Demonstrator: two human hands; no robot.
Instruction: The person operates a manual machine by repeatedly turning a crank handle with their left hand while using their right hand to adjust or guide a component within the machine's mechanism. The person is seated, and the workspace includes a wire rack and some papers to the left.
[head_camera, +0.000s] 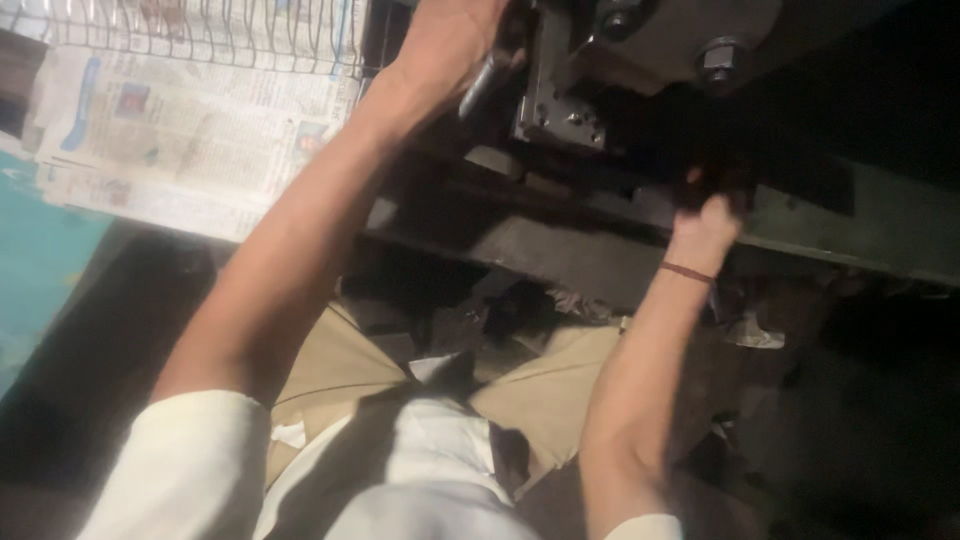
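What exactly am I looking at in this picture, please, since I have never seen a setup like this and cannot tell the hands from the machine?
The single picture comes from a camera on the person's head, looking down past a white shirt and khaki trousers. There is no robot, only two bare hands. The left hand is up at a grey metal machine and closes around a metal handle. The right hand, with a thin band at the wrist, reaches into the dark part under the machine; whether it holds anything is too dark to tell. To the left, newspapers lie spread out.
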